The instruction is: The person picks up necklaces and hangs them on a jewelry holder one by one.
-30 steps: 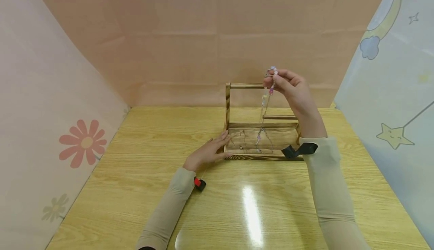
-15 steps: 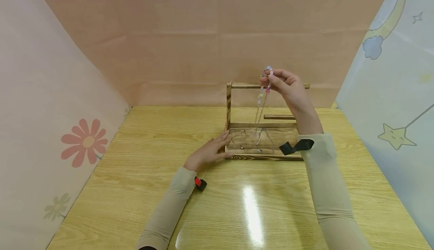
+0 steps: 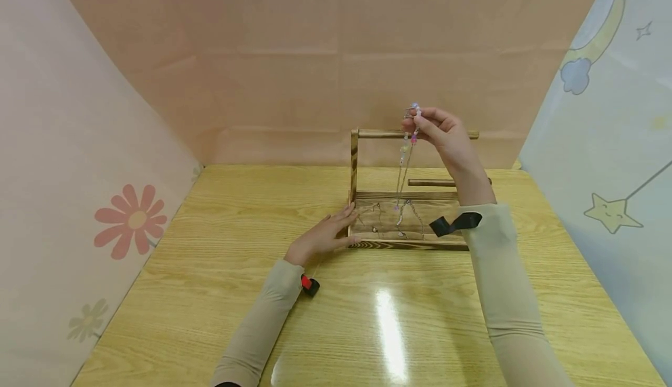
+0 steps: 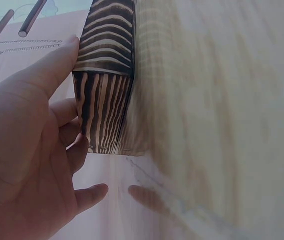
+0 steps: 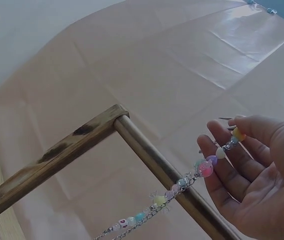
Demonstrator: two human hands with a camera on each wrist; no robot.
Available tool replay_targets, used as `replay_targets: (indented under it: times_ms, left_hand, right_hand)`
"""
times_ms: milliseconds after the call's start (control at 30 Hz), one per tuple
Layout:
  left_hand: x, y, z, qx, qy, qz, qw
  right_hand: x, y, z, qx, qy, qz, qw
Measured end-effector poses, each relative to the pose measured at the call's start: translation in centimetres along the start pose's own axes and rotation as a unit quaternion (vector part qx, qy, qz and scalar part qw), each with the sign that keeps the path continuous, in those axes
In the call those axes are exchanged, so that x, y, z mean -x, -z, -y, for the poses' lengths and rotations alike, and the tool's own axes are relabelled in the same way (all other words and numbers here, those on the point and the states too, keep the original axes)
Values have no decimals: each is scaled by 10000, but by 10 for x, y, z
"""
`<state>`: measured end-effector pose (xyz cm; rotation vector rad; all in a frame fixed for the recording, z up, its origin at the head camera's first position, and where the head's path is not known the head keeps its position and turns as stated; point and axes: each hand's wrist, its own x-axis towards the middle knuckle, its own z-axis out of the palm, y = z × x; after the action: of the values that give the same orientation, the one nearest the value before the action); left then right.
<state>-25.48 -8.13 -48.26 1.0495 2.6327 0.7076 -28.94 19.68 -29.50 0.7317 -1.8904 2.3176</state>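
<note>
High over the table, my right hand (image 3: 448, 133) pinches a beaded chain necklace (image 5: 205, 170) between thumb and fingertips. Pastel beads, a pink one and a yellow one among them, run along it. Its thin chain hangs in a long loop into a wooden jewelry stand (image 3: 354, 165). The beaded part is close to the stand's top bar (image 3: 380, 133); whether they touch I cannot tell. My left hand (image 3: 328, 232) rests against the stand's left end, fingers along the side and thumb at the front corner. The left wrist view shows the thumb (image 4: 62, 60) on the striped wood.
Inside the stand's tray lie a silver beaded chain (image 3: 412, 206) and a thinner chain with a small round charm (image 3: 374, 229). A lower bar (image 3: 430, 182) crosses behind the tray. The wooden table (image 3: 252, 212) is bordered by hung sheets at the back and sides.
My right hand has moved slightly left with the necklace, so its hanging loop is now left of the silver beaded chain. My left hand stays at the stand's end.
</note>
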Motion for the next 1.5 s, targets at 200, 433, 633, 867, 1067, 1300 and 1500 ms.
replay_targets:
  times_ms: [200, 433, 633, 867, 1067, 1300, 1500]
  left_hand:
    - [0, -1, 0, -21, 13, 17, 10000]
    - [1, 0, -1, 1, -28, -2, 10000]
    - [-1, 0, 0, -35, -40, 1, 10000]
    - [-1, 0, 2, -55, -35, -11, 10000]
    - [-1, -2, 3, -51, -15, -11, 10000]
    - [0, -2, 3, -85, -60, -74, 9999]
    - [1, -1, 2, -75, -44, -37, 10000]
  right_hand:
    - [0, 2, -1, 145, 0, -45, 9999]
    - [0, 6, -4, 174, 53, -84, 9998]
    - [1, 10, -6, 94, 97, -123, 9998]
    - [2, 13, -5, -47, 120, -262, 9996]
    - [6, 17, -4, -239, 160, -307, 9991]
    - [7, 23, -5, -263, 190, -344, 9989]
    - [9, 28, -5, -291, 246, -408, 9984]
